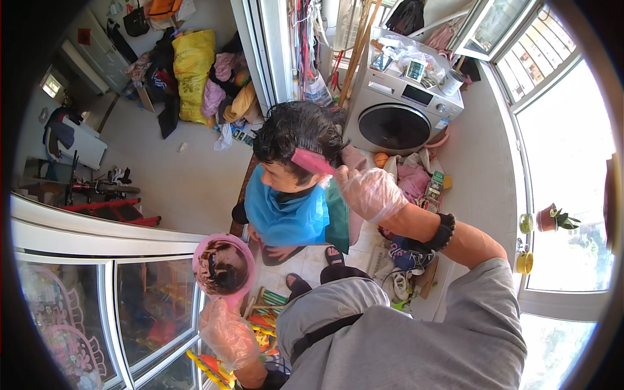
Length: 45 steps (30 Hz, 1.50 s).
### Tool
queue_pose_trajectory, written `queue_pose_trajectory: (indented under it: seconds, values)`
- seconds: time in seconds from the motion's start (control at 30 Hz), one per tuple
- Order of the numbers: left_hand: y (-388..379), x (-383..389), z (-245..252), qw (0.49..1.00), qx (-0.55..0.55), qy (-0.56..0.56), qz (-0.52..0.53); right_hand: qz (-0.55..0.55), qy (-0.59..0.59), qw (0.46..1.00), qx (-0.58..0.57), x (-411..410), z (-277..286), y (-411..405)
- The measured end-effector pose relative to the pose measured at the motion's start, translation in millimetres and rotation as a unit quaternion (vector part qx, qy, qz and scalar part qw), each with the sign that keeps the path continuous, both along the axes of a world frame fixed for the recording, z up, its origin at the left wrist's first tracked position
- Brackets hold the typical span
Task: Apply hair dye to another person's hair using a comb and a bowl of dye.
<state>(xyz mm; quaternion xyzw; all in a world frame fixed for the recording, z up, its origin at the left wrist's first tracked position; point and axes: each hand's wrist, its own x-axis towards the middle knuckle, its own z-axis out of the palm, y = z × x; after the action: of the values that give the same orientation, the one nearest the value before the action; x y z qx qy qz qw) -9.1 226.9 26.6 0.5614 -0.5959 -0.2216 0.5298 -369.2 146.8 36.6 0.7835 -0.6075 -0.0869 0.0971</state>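
Note:
My right hand point(371, 193), in a clear plastic glove, grips a pink hair-dye comb point(313, 161). Its teeth rest in the dark, wet-looking hair point(297, 129) on the side of a seated person's head, above the ear. Something white covers that ear. A blue plastic cape point(287, 209) lies over the person's shoulders and chest. Lower left, my left hand point(229, 332), also gloved, holds a pink bowl point(252, 263) by its near side. Dark brown paste point(214, 253) is smeared over the bowl's inside. The fingers under the glove are partly blurred by the plastic.
Behind the person stands a front-loading washing machine point(397, 117) with packets and a can on top. Clothes point(414, 178) and shoes point(400, 285) lie on the floor at right. A glazed sliding door point(112, 312) is close to my left hand. Roller skates point(212, 368) sit below the bowl.

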Motion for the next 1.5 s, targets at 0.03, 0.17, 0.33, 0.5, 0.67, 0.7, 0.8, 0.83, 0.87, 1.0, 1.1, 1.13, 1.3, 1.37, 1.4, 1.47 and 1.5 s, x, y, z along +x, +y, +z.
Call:
queue_pose_trajectory:
  seconds: [0.03,0.17,0.33,0.5,0.67,0.7,0.8,0.83,0.87,1.0,1.1,1.13,1.3,1.37,1.4,1.47,1.5]
  values:
    - [0,1,0,0.995,-0.039,-0.093,-0.025,-0.004,-0.014,1.000,-0.010,-8,-7,4]
    - [3,6,-6,0.987,-0.067,-0.144,-0.022,0.012,-0.045,0.993,-0.110,-19,15,15]
    - [-1,1,-7,0.977,-0.122,-0.174,-0.034,-0.004,-0.239,0.969,-0.061,-16,24,4]
    - [0,3,-6,0.991,-0.064,-0.104,-0.056,0.017,-0.142,0.982,-0.124,-75,3,-20]
    - [4,-2,-2,0.984,-0.069,-0.163,-0.022,0.045,-0.230,0.953,-0.191,-80,22,-26]
    - [3,2,-4,0.986,-0.059,-0.152,-0.035,0.075,-0.244,0.942,-0.215,-79,22,-31]
    - [2,1,-7,0.984,-0.085,-0.147,-0.048,0.114,-0.177,0.959,-0.190,-87,7,-49]
    - [3,0,-7,0.982,-0.102,-0.149,-0.047,0.127,-0.124,0.972,-0.157,-94,2,-54]
    - [4,0,-7,0.980,-0.119,-0.152,-0.047,0.107,-0.083,0.979,-0.153,-102,0,-56]
    - [15,6,-13,0.996,0.033,-0.079,-0.027,0.085,-0.223,0.957,-0.166,-130,-3,-58]
    - [15,0,-14,0.993,-0.045,-0.098,-0.048,0.125,-0.262,0.939,-0.186,-107,5,-59]
    - [16,-2,-13,0.996,-0.037,-0.055,-0.052,0.143,-0.276,0.936,-0.164,-98,4,-60]
    - [13,-3,-9,0.999,0.009,-0.037,-0.039,0.137,-0.199,0.960,-0.142,-123,-32,-78]
    - [16,-2,-8,0.997,-0.026,-0.051,-0.050,0.113,-0.230,0.957,-0.137,-133,-29,-75]
    - [16,-4,-7,0.998,-0.022,-0.043,-0.045,0.114,-0.251,0.949,-0.152,-133,-27,-73]
    - [16,-6,-5,0.999,-0.016,-0.038,-0.036,0.127,-0.294,0.932,-0.168,-119,-16,-65]
    - [15,-7,-5,0.998,-0.024,-0.048,-0.044,0.135,-0.313,0.925,-0.170,-108,-8,-61]
